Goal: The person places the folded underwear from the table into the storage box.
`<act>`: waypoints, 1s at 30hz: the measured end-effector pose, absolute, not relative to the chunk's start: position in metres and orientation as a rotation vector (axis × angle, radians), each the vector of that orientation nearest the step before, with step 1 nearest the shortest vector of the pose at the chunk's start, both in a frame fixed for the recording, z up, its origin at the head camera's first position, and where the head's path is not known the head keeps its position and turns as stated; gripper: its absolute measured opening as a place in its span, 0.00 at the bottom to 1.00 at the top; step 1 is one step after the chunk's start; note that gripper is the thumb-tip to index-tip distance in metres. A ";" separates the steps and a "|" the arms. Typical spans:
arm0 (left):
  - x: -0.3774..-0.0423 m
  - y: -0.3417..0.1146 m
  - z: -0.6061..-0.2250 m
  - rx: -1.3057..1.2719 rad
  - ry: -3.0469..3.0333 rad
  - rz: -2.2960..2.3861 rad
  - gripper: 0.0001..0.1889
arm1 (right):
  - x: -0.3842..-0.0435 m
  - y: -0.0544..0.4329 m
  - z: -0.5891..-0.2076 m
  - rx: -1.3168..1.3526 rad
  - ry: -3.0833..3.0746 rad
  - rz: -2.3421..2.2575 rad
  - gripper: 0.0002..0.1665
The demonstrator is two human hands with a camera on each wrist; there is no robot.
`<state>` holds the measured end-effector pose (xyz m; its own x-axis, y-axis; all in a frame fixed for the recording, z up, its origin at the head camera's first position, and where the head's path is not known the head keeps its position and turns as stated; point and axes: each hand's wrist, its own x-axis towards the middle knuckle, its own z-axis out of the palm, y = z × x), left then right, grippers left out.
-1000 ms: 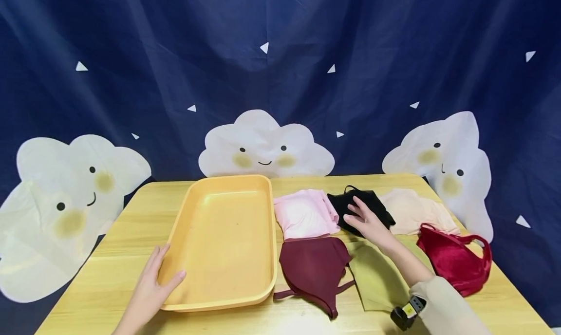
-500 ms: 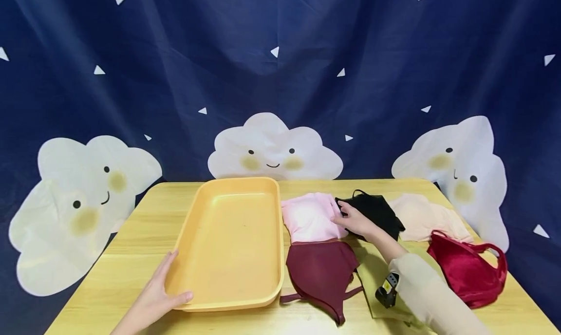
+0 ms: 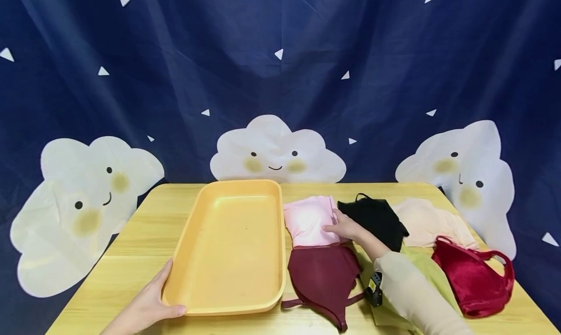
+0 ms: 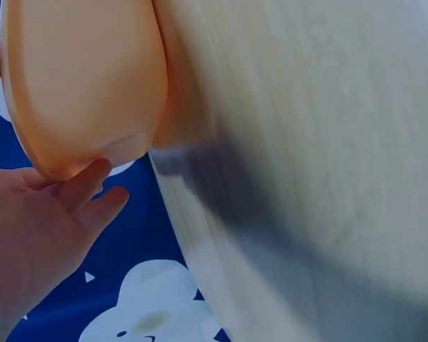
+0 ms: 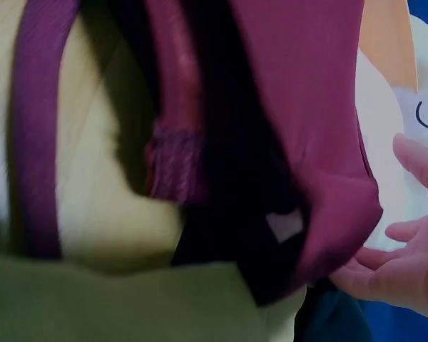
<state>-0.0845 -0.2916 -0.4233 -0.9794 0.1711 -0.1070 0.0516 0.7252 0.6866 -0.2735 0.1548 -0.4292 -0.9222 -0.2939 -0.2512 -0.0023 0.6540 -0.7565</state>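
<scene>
A yellow-orange tray (image 3: 230, 257) lies on the table, its inside bare. My left hand (image 3: 146, 301) rests against its near left corner, fingers along the outer side and thumb by the front rim. In the left wrist view those fingers (image 4: 93, 187) touch the tray's wall. My right hand (image 3: 346, 226) is at the right edge of a folded pink garment (image 3: 308, 220), thumb and fingers apart. The right wrist view has its loosely bent fingers beside a maroon bra (image 5: 307, 85); their contact with the pink cloth is unclear.
Right of the pink garment lie a black strappy garment (image 3: 372, 220) and a beige one (image 3: 429, 220). Nearer are an olive-green cloth (image 3: 427, 271), partly under my right sleeve, and a red velvety bra (image 3: 473, 284). A dark blue cloud-printed curtain (image 3: 280, 91) hangs behind the table.
My right hand has moved left from above the black garment to the pink garment's right edge. The left hand has stayed at the tray's corner. The whole view has shifted slightly.
</scene>
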 end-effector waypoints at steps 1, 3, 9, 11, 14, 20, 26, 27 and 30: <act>-0.084 -0.293 -0.423 0.187 2.757 1.099 0.55 | -0.274 0.153 -0.430 -0.213 2.533 -1.141 0.50; -0.082 -0.294 -0.423 0.209 2.755 1.103 0.56 | -0.274 0.151 -0.431 -0.177 2.569 -1.107 0.51; -0.080 -0.293 -0.421 0.199 2.724 1.091 0.57 | -0.276 0.149 -0.429 -0.136 2.617 -1.049 0.52; -0.081 -0.292 -0.419 0.194 2.682 1.136 0.58 | -0.276 0.149 -0.427 -0.132 2.641 -1.007 0.52; -0.083 -0.290 -0.416 0.204 2.637 1.199 0.58 | -0.275 0.149 -0.425 -0.116 2.664 -0.948 0.51; -0.084 -0.286 -0.414 0.241 2.650 1.245 0.59 | -0.277 0.147 -0.426 -0.079 2.679 -0.941 0.53; -0.081 -0.285 -0.416 0.259 2.633 1.287 0.59 | -0.280 0.144 -0.427 -0.078 2.630 -1.064 0.55; -0.080 -0.286 -0.416 0.254 2.620 1.300 0.58 | -0.280 0.143 -0.426 -0.083 2.618 -1.077 0.55; -0.075 -0.287 -0.416 0.229 2.605 1.318 0.59 | -0.281 0.138 -0.425 -0.082 2.556 -1.115 0.55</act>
<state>-0.0748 -0.2874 -0.4163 -0.9652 0.2329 -0.1186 0.0424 0.5871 0.8084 -0.2811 0.1379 -0.4252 -0.9370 -0.1901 -0.2929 0.0855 0.6884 -0.7203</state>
